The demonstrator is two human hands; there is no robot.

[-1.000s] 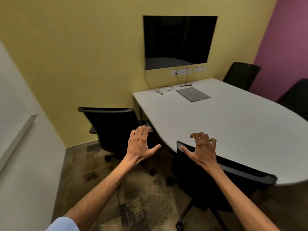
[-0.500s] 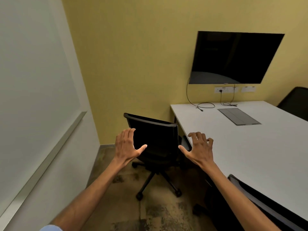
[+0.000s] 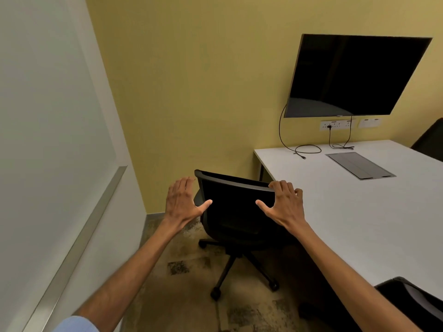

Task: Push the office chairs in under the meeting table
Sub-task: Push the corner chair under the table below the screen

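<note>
Table (image 3: 347, 212) lies right of both hands; the swivel office chair (image 3: 237, 212) between them now stands within reach, where earlier it was farther off. Right hand (image 3: 284, 207) curls over its backrest corner, left hand (image 3: 182, 202) spread beside the other edge, so pushing can begin.

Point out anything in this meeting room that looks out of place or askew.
The black office chair stands out from the white meeting table, angled rather than tucked under. A loose cable lies coiled on the tabletop. Dark worn patches mark the carpet.
</note>
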